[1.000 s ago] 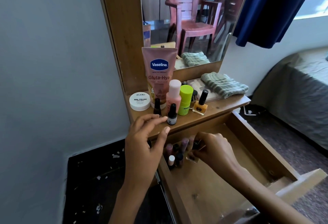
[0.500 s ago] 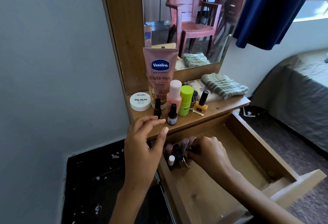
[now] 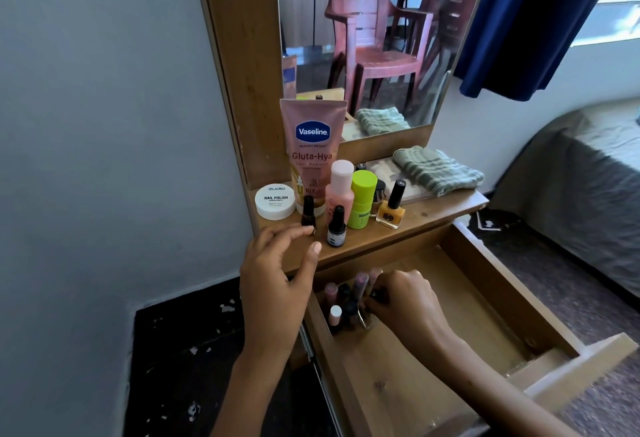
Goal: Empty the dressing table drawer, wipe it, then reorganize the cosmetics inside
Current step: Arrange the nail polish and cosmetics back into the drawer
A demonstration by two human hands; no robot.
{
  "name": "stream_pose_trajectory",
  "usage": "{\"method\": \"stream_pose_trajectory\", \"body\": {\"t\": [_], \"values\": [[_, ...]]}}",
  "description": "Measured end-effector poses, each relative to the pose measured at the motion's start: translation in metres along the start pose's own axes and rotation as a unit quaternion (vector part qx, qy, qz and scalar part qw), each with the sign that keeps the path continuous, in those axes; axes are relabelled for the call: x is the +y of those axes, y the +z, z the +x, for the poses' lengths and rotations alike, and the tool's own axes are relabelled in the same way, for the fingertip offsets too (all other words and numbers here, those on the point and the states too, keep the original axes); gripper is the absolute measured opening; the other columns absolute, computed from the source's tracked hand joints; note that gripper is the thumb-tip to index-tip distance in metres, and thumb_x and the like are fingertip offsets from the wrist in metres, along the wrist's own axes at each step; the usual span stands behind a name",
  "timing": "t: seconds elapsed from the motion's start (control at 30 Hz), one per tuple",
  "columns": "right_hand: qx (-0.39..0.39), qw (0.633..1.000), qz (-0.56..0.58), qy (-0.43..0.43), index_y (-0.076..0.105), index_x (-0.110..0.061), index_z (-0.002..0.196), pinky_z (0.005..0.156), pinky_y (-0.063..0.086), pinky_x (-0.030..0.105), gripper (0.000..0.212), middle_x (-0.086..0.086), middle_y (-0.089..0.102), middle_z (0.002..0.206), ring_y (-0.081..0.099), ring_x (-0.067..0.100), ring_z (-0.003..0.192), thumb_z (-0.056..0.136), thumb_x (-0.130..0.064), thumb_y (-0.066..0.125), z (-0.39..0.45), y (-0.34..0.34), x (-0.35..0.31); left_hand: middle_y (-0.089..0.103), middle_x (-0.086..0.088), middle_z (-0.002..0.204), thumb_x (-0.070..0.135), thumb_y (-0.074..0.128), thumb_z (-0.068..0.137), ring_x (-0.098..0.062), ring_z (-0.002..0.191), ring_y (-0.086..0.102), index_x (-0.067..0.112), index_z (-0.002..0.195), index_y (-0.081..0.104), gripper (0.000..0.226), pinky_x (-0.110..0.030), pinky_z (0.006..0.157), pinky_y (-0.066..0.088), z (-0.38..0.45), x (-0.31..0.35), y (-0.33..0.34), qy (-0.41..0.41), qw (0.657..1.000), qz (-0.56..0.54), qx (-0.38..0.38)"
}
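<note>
Right hand (image 3: pixel 403 301) lowered onto drawer's (image 3: pixel 485 284) bottles (image 3: pixel 349 294), left hand (image 3: pixel 277 274) beside shelf.

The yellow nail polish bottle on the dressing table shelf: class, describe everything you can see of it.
The yellow nail polish bottle is a squat, square, clear-looking bottle of yellow-orange polish with a dark round logo on its front and a tall black cap. It stands upright and capped near the front edge of the wooden shelf, just right of the lime green bottle and in front of the folded green cloth. Neither hand touches it.

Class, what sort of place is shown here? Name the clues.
Most likely a bedroom: a dressing table with a mirror, cosmetics such as a Vaseline tube, and a bed alongside.
</note>
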State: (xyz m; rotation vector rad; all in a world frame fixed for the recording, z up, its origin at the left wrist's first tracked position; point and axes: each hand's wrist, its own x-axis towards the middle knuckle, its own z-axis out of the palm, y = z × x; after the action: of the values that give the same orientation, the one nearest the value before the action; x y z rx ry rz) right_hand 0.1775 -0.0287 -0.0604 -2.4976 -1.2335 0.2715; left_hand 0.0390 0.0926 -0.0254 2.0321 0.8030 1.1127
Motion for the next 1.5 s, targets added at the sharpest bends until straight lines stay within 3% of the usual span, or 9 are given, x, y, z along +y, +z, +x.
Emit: {"method": "stream_pose_trajectory", "body": {"t": [0.13,0.27,0.6,0.73,0.87,0.97,1.23,1.33,1.5], "values": [[-0.008,1.000,-0.003,-0.003,0.070,-0.020,0.100,0.052,0.045,0.013,0.017,-0.010,0.065,0.083,0.062,0.004,0.071,0.090,-0.032,0.064,-0.002,-0.001,-0.001,0.065,0.002,0.114,0.022,0.069,0.084,-0.018,0.109,0.056,0.018,0.113,0.066,0.030,-0.031,0.086,0.050,0.010,-0.005,0.006,-0.001,0.999,0.023,0.029],[-0.008,1.000,0.004,-0.001,0.069,-0.019,0.098,0.065,0.055,0.019,0.025,-0.007,0.068,0.091,0.064,0.005,0.078,0.087,-0.040,0.065,-0.006,-0.012,-0.004,0.064,-0.006,0.117,0.023,0.071,0.082,-0.023,0.108,0.058,0.017,0.119,0.063,0.038,-0.038,0.083,0.054,0.021,-0.010,0.014,-0.025,0.998,0.050,0.039],[0.078,0.997,0.017,-0.021,0.069,-0.028,0.084,0.059,0.050,0.017,0.021,-0.017,0.063,0.073,0.061,-0.001,0.071,0.085,-0.048,0.063,-0.013,-0.061,-0.015,0.068,-0.005,0.101,0.029,0.074,0.079,-0.022,0.095,0.062,0.014,0.107,0.066,0.032,-0.028,0.070,0.047,0.038,-0.026,0.032,-0.045,0.994,0.102,0.003],[0.103,0.988,0.097,-0.067,0.071,-0.027,0.096,0.067,0.056,0.018,0.024,-0.017,0.068,0.081,0.064,-0.006,0.075,0.081,-0.046,0.067,-0.018,-0.069,-0.024,0.064,-0.002,0.097,0.035,0.072,0.080,-0.020,0.090,0.059,0.016,0.102,0.066,0.030,-0.033,0.070,0.049,0.020,-0.016,0.021,0.009,0.995,0.093,0.028],[0.106,0.963,0.206,-0.139,0.063,-0.030,0.117,0.072,0.059,0.023,0.044,-0.018,0.069,0.100,0.066,-0.003,0.090,0.076,-0.045,0.069,-0.025,-0.076,-0.033,0.058,0.009,0.095,0.054,0.055,0.084,-0.011,0.090,0.054,0.027,0.104,0.064,0.035,-0.027,0.070,0.047,-0.017,0.006,0.014,0.071,0.996,0.037,-0.043],[0.105,0.966,0.172,-0.160,0.068,-0.030,0.107,0.069,0.058,0.025,0.032,-0.018,0.069,0.093,0.066,-0.001,0.087,0.078,-0.042,0.069,-0.029,-0.081,-0.034,0.058,0.013,0.095,0.051,0.054,0.085,-0.008,0.089,0.054,0.026,0.105,0.065,0.034,-0.031,0.070,0.047,-0.032,0.012,0.019,0.107,0.992,0.014,-0.069],[0.063,0.993,0.094,-0.016,0.071,-0.026,0.080,0.068,0.057,0.026,0.015,-0.012,0.070,0.075,0.066,0.000,0.072,0.070,-0.028,0.083,-0.013,-0.069,0.015,0.060,0.020,0.105,0.045,0.065,0.081,-0.001,0.103,0.054,0.026,0.112,0.067,0.036,-0.025,0.083,0.048,-0.025,0.004,0.018,0.076,0.994,0.002,-0.081],[0.001,0.998,0.062,0.027,0.072,-0.025,0.085,0.069,0.056,0.021,0.019,-0.011,0.069,0.079,0.066,0.002,0.078,0.070,-0.024,0.083,-0.006,-0.048,0.027,0.065,0.017,0.101,0.030,0.068,0.083,-0.005,0.101,0.056,0.024,0.105,0.070,0.022,-0.029,0.081,0.051,-0.020,0.000,0.017,0.065,0.997,0.020,-0.042],[-0.039,0.999,0.014,0.005,0.071,-0.026,0.097,0.065,0.047,0.009,0.021,-0.014,0.065,0.086,0.063,-0.001,0.081,0.078,-0.020,0.077,0.000,-0.022,0.026,0.066,0.012,0.102,0.033,0.068,0.082,-0.007,0.100,0.056,0.022,0.103,0.070,0.024,-0.033,0.079,0.052,-0.011,-0.003,0.023,0.025,0.999,0.041,-0.022]]}}
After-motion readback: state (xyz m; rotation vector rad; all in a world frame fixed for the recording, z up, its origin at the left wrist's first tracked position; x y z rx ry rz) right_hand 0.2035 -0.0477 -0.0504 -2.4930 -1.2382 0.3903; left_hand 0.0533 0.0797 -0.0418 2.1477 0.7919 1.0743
